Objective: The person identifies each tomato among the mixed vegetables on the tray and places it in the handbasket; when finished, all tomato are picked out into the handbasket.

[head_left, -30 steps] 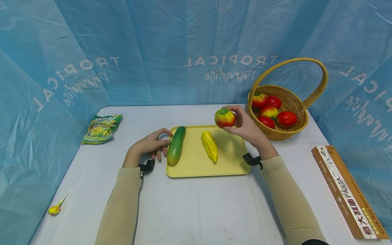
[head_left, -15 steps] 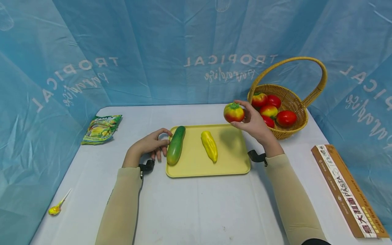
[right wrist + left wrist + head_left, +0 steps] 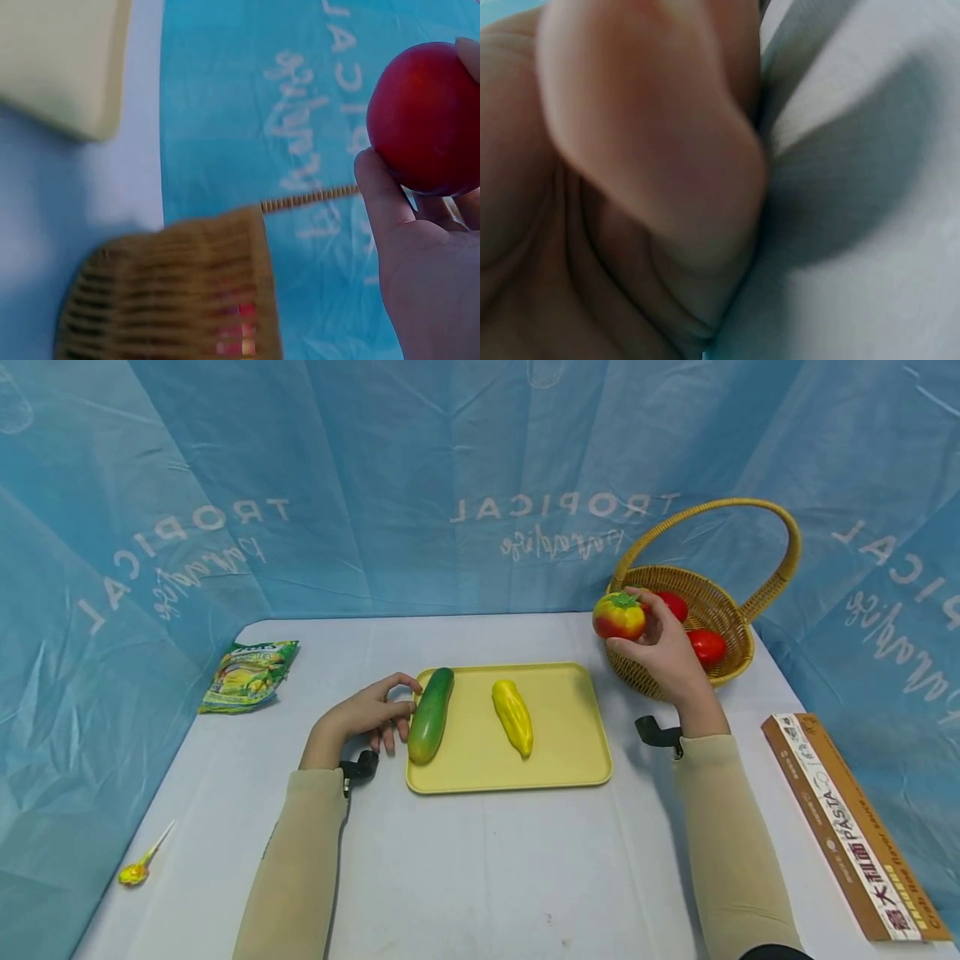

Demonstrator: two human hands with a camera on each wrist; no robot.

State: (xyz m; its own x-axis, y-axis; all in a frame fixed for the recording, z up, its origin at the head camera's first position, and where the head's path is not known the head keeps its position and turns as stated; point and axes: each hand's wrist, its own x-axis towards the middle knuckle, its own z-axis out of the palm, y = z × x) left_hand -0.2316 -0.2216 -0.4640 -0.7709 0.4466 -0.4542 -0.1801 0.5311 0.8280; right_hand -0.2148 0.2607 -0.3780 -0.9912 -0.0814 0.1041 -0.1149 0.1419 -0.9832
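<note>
My right hand point(image 3: 667, 647) pinches a red-and-yellow tomato point(image 3: 617, 617) with a green leafy top between thumb and fingers. It holds the tomato up at the near left rim of the wicker basket point(image 3: 738, 672); in the right wrist view the tomato point(image 3: 427, 120) shows its red underside. My left hand point(image 3: 369, 708) lies loosely bent at the left edge of the yellow tray point(image 3: 566, 760), beside a green cucumber point(image 3: 431, 717), gripping nothing. Whether its fingertips touch the cucumber cannot be told. A long yellow pepper point(image 3: 513, 718) lies mid-tray.
Inside the basket are red tomatoes point(image 3: 707, 647), partly hidden by my right hand. A green snack bag point(image 3: 249, 677) lies at the back left, a lollipop point(image 3: 137, 872) at the front left. A long pasta box point(image 3: 847, 827) lies along the right edge. Blue cloth point(image 3: 420, 468) hangs behind.
My right hand has carried the tomato from above the tray rightward to the basket's near rim, covering some of the fruit inside. The left hand has stayed where it was.
</note>
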